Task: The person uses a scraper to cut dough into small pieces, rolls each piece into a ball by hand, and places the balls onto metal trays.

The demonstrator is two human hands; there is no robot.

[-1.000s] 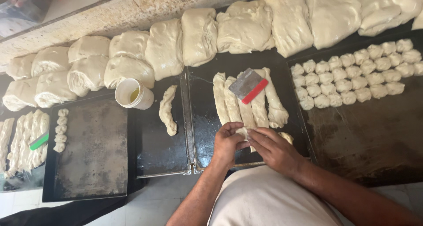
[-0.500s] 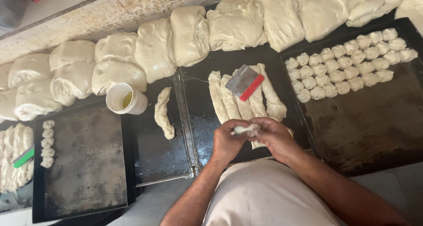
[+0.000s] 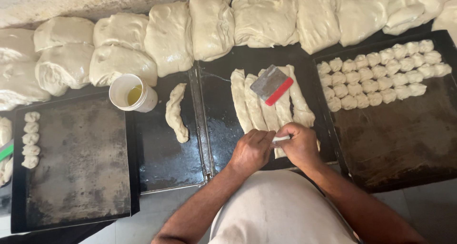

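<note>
- Left hand and right hand are closing together, fingers curled, pinching a small dough piece between them at the near end of the dough strips.
- Strips are lying side by side on the middle dark tray; scraper is resting on top of them.
- Risk: piece tearing uneven or sticking to fingers if pulled too hard.
- Risk: sleeve-side elbow nudging the oil cup, spilling onto the bench.

— What is the person wearing?
— A plain off-white shirt, loose over the belly.
— Sleeves?
— Both forearms are uncovered. The left hand and right hand have no gloves, rings or watch.
</note>
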